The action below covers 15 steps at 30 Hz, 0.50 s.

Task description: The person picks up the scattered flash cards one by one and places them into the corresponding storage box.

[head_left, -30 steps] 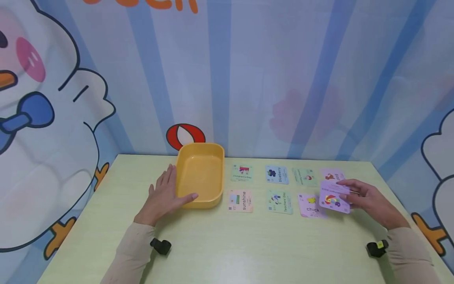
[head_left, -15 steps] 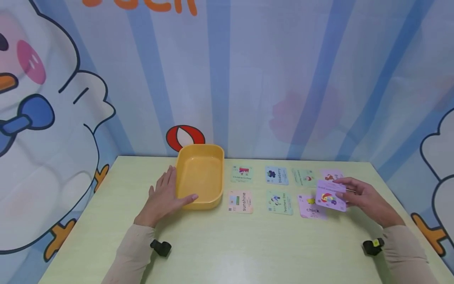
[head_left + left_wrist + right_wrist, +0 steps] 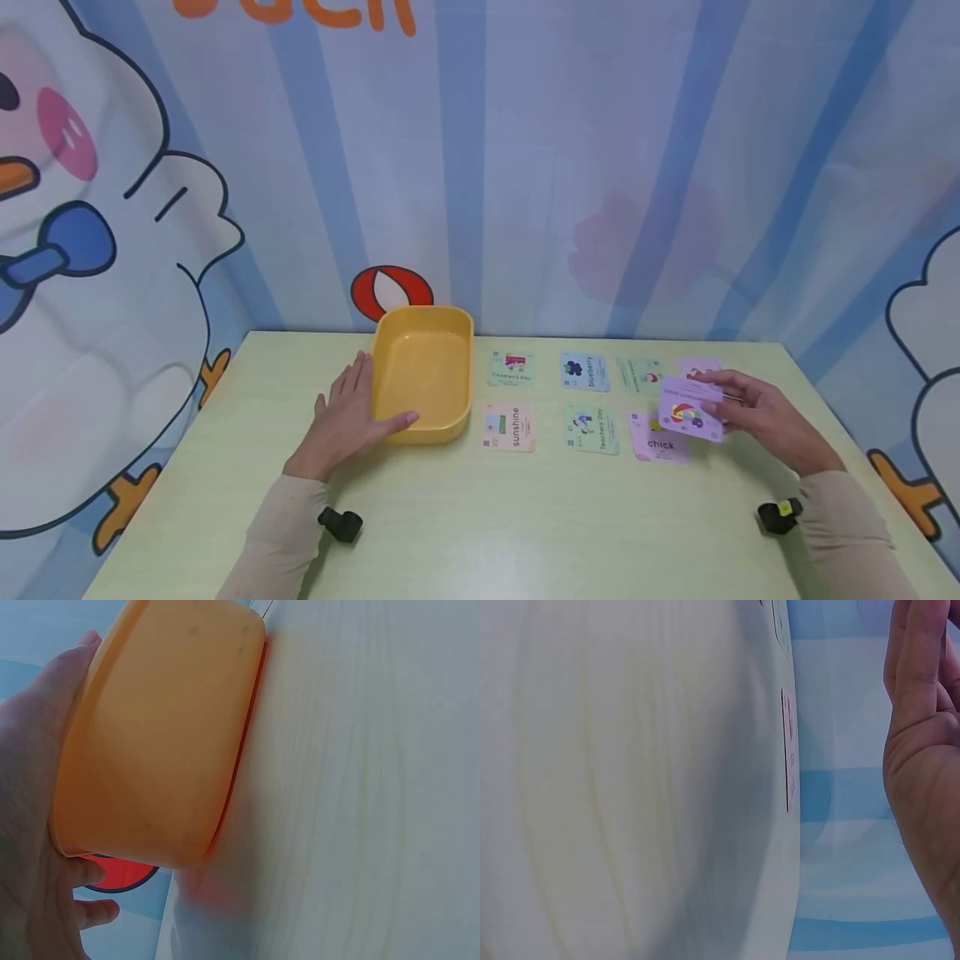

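With thumb and fingers, my right hand (image 3: 768, 421) pinches a purple flashcard (image 3: 686, 414) bearing a small multicoloured picture. That card is tilted above the table and partly covers the purple "chick" flashcard (image 3: 660, 450). Behind it lies another purple card (image 3: 697, 367), partly hidden. My left hand (image 3: 337, 421) rests along the left side of a yellow plastic tray (image 3: 427, 375), fingers straight, thumb over the near rim. The left wrist view shows the tray's outer wall (image 3: 161, 742) beside that hand. In the right wrist view, the fingertips and held card are cut off.
Flat on the table lie "Children's Day" (image 3: 512, 368), "blueberry" (image 3: 585, 372), "sunshine" (image 3: 508, 427) and "Teachers' Day" (image 3: 591, 429) cards, plus a green card (image 3: 641, 377). A blue striped cloth backdrop (image 3: 525, 167) rises behind the table's far edge.
The right hand has shifted left with the purple flashcard, which now covers more of the "chick" card. The left hand and tray keep their place.
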Available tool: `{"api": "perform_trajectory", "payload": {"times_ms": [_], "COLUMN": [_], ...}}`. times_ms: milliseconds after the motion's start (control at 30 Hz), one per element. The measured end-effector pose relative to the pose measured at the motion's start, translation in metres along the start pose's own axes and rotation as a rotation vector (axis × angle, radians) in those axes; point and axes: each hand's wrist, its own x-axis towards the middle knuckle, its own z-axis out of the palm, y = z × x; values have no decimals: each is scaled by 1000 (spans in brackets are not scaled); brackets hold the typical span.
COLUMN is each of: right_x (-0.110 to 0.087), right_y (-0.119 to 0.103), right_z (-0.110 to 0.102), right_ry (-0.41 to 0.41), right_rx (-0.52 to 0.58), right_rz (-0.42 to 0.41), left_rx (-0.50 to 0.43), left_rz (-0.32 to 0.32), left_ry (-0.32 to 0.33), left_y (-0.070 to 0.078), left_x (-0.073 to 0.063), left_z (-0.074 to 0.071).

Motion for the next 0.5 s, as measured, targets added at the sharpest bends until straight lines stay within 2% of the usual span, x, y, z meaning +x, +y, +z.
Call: {"api": "perform_trajectory", "payload": {"times_ms": [500], "right_x": [6], "right_y": [-4], "right_z": [4], "right_ry": [-11], "right_rx": [22], "right_rz": [-29], "left_rx": [4], "left_rz": [0], "left_ry": [-1], "left_y": [0], "left_x": [0], "left_z": [0]}}
